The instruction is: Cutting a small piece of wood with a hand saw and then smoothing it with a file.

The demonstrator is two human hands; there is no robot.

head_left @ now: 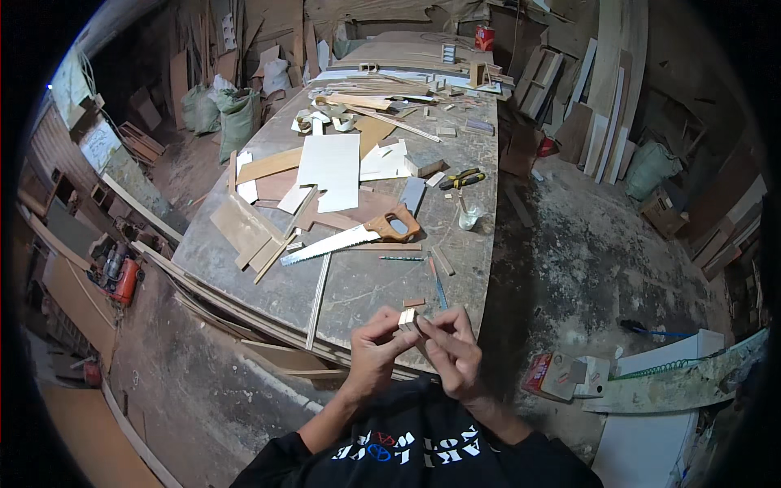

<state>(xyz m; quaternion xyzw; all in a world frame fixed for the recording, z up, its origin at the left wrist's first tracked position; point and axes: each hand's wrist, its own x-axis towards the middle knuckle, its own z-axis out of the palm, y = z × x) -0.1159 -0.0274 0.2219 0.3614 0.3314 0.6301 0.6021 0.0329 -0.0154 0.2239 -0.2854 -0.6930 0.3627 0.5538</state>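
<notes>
Close to my chest, above the near edge of the workbench [268, 281], a small pale wooden block [407, 318] is held up between both hands. The fingertips of my left hand [377, 346] pinch it from the left. From the right, the bent fingers of my right hand [452, 346] grip the same block. Just beyond it lies a small reddish-brown wood piece [414, 302]. Further up the bench are a blue pencil [438, 283], a green pencil [401, 259] and a handsaw [350, 241] with a wooden handle.
Yellow-and-black pliers [461, 179] and a clear plastic cup [469, 215] sit at the bench's right side. White board offcuts [329, 171] and wood strips cover its middle. A red compressor [124, 281] stands on the floor at left, a box [550, 376] at right.
</notes>
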